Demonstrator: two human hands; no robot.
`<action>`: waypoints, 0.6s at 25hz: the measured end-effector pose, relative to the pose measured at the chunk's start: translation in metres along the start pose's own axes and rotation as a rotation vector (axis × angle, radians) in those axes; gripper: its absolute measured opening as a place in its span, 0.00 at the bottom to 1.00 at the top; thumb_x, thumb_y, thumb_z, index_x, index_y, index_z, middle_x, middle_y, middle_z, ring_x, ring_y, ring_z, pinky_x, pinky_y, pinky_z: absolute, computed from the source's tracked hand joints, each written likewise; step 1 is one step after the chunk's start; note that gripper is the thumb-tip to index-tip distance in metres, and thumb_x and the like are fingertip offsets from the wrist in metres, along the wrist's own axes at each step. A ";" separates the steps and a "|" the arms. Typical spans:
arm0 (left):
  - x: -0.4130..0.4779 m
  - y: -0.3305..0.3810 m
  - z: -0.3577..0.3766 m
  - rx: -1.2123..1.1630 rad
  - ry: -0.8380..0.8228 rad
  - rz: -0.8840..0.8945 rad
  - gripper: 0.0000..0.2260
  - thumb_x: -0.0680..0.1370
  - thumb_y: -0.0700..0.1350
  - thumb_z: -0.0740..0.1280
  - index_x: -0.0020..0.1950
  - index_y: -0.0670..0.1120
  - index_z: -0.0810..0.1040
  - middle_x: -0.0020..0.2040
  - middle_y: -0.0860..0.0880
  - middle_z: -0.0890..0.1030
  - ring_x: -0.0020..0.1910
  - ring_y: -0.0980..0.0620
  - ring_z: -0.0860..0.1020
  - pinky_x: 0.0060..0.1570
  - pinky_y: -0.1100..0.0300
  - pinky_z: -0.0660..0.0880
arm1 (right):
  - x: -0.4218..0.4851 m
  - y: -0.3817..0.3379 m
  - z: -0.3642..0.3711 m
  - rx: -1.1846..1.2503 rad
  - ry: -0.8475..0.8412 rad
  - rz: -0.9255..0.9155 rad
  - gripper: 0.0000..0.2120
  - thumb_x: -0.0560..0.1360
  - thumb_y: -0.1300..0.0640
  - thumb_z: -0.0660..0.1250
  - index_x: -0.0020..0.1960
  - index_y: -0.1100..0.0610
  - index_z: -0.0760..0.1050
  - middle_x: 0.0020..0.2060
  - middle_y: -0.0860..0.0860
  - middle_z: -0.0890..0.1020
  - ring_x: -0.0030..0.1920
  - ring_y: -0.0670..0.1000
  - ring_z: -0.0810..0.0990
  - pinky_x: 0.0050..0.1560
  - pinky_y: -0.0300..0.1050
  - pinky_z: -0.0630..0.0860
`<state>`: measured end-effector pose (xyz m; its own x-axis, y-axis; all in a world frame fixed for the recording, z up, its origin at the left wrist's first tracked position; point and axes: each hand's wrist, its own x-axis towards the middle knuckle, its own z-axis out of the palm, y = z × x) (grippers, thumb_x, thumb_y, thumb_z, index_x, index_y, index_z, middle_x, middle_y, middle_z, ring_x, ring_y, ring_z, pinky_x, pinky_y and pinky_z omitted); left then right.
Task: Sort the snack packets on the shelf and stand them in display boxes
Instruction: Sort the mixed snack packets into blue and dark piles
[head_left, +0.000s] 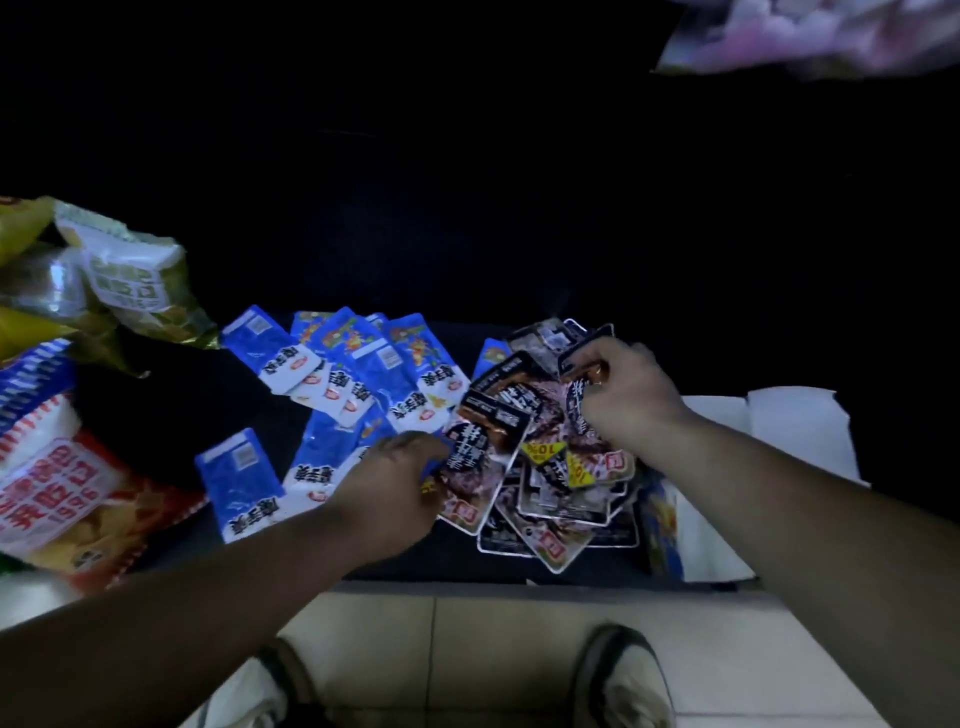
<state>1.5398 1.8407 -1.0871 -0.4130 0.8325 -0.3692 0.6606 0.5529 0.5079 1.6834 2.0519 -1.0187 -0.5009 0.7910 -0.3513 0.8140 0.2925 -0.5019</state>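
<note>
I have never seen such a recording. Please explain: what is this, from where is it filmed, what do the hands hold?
No machine: a person's two bare hands, filmed by a head-worn camera looking down. On the dark shelf lie blue packets, a pile of dark packets, big chip bags at left, a white box at right. The right hand pinches dark packets. The left hand touches the pile's edge; its grip is hidden.
</note>
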 end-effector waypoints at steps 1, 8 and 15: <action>-0.001 -0.003 0.008 0.065 -0.009 0.028 0.24 0.79 0.49 0.68 0.75 0.52 0.69 0.75 0.49 0.70 0.74 0.48 0.67 0.70 0.58 0.67 | 0.003 0.010 0.000 -0.083 -0.005 0.035 0.20 0.76 0.64 0.68 0.61 0.42 0.74 0.63 0.52 0.68 0.45 0.57 0.80 0.42 0.49 0.78; -0.006 -0.035 0.043 0.337 -0.183 0.198 0.35 0.79 0.56 0.61 0.83 0.55 0.49 0.81 0.54 0.39 0.81 0.46 0.37 0.80 0.48 0.47 | -0.008 0.006 0.051 -0.489 -0.230 0.191 0.40 0.79 0.44 0.66 0.83 0.56 0.50 0.80 0.64 0.33 0.81 0.67 0.41 0.80 0.63 0.55; 0.010 -0.046 0.026 0.375 0.018 0.221 0.32 0.74 0.50 0.67 0.78 0.53 0.66 0.81 0.46 0.61 0.78 0.38 0.61 0.72 0.37 0.66 | -0.019 -0.027 0.080 -0.500 -0.347 -0.372 0.38 0.82 0.44 0.62 0.83 0.42 0.43 0.81 0.47 0.30 0.79 0.56 0.27 0.78 0.69 0.38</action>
<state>1.5217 1.8229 -1.1342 -0.2448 0.9317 -0.2684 0.9148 0.3137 0.2544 1.6477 1.9858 -1.0613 -0.7690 0.3985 -0.4998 0.5665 0.7871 -0.2440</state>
